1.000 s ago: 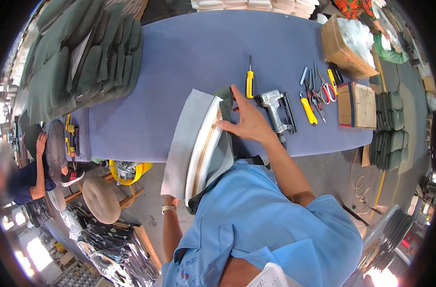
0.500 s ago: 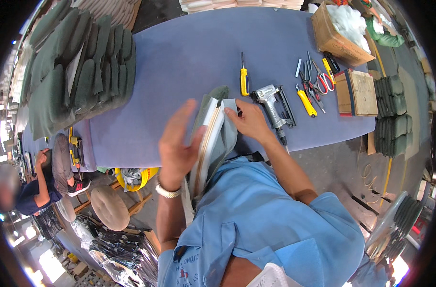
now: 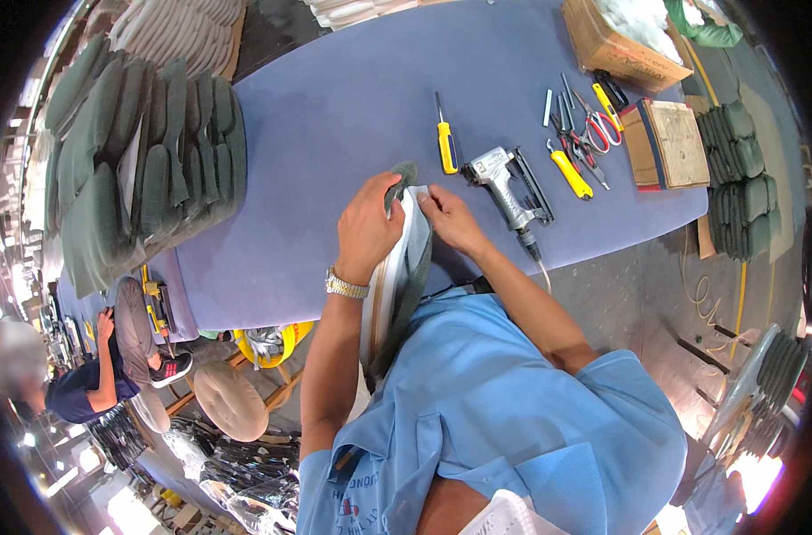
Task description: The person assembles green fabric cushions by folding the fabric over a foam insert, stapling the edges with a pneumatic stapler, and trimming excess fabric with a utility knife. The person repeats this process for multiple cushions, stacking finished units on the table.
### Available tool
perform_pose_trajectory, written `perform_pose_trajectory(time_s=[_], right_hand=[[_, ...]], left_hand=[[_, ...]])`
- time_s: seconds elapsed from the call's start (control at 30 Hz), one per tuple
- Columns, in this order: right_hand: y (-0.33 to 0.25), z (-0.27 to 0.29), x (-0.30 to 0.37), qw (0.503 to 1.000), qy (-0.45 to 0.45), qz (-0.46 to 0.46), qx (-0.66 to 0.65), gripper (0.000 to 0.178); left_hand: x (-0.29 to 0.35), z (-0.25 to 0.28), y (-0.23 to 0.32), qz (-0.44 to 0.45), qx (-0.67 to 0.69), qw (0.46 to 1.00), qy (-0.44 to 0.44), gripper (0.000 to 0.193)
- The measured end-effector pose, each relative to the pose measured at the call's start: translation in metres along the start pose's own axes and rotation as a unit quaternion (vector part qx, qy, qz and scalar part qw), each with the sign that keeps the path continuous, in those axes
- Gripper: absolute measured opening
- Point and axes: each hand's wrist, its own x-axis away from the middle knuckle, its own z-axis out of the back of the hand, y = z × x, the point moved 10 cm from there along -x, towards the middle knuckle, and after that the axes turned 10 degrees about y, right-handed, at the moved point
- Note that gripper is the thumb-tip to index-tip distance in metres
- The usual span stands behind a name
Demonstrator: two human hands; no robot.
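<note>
Padded piece leans at the tabletop's near edge; the left hand, lifted away earlier, now grips its upper end, right hand's fingers pinching grey fabric.

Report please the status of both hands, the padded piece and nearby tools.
Left hand at far end of padded piece, grip unclear. Right hand pinching pale fabric at same end. Screwdriver and staple gun on table, apart from hands.

I see a pad mid-frame — staple gun right of it on the table, cushions piled upper left.
</note>
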Motion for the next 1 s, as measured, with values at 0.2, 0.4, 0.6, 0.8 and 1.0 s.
perform_pose_trajectory(time_s=[0.2, 0.4, 0.6, 0.8, 1.0], right_hand=[[-0.1, 0.055, 0.021, 0.971, 0.14, 0.191, 0.016, 0.024], [-0.12, 0.032, 0.022, 0.957, 0.07, 0.246, 0.139, 0.031], [-0.125, 0.029, 0.021, 0.951, 0.082, 0.239, 0.176, 0.034], [-0.122, 0.029, 0.018, 0.946, 0.124, 0.247, 0.168, 0.033], [-0.116, 0.03, 0.014, 0.945, 0.113, 0.281, 0.121, 0.016]], left_hand=[[-0.002, -0.003, -0.01, 0.014, 0.052, 0.998, 0.022, 0.031], [-0.009, -0.002, -0.016, 0.034, 0.036, 0.999, 0.001, 0.025], [-0.011, -0.002, -0.01, 0.005, -0.014, 1.0, 0.003, 0.018], [-0.019, -0.003, -0.009, 0.0, -0.035, 0.999, -0.013, 0.015], [-0.015, -0.005, -0.012, 0.022, -0.016, 0.997, -0.073, 0.034]])
